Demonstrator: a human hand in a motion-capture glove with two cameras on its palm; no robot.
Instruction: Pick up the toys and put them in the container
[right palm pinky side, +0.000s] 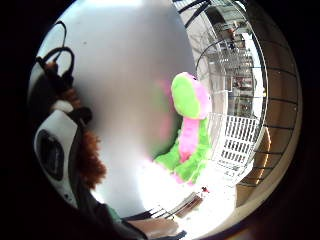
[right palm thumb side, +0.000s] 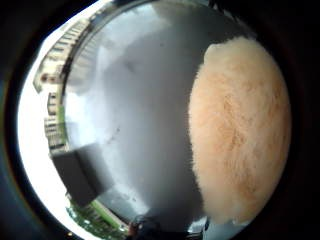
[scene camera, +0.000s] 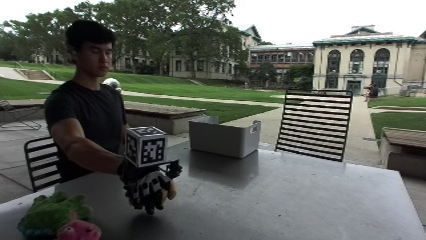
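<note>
At the lower left of the outside view a green and pink plush dinosaur (scene camera: 54, 218) lies on the grey table (scene camera: 279, 200), close to the near edge. Just right of it, in the lower middle-left of the frame, the gloved right hand (scene camera: 149, 186) hangs a little above the tabletop with its fingers (scene camera: 148, 200) curled downward around a tan furry toy (scene camera: 171, 190), of which only a small patch peeks out beside the glove. The person's bare other arm cannot be seen. Behind the person a dark slatted chair (scene camera: 41, 159) stands at the left edge of the table.

Further right, in the middle of the frame, a grey open-topped container (scene camera: 223, 136) sits on the far side of the table, well apart from the hand and from the dinosaur. To its right a second dark slatted chair (scene camera: 314, 124) stands at the table's far edge, and lawn, trees and buildings fill the upper part of the frame.

In the thumb side palm view the tan furry toy (right palm thumb side: 240, 130) fills much of the picture, close against the palm, with the grey tabletop (right palm thumb side: 145, 115) beyond it. In the little finger side palm view the dinosaur (right palm pinky side: 190, 127) lies on the table (right palm pinky side: 125, 75), and a tuft of reddish-brown fur (right palm pinky side: 91, 160) shows beside the glove's straps; whether that belongs to the held toy cannot be told.
</note>
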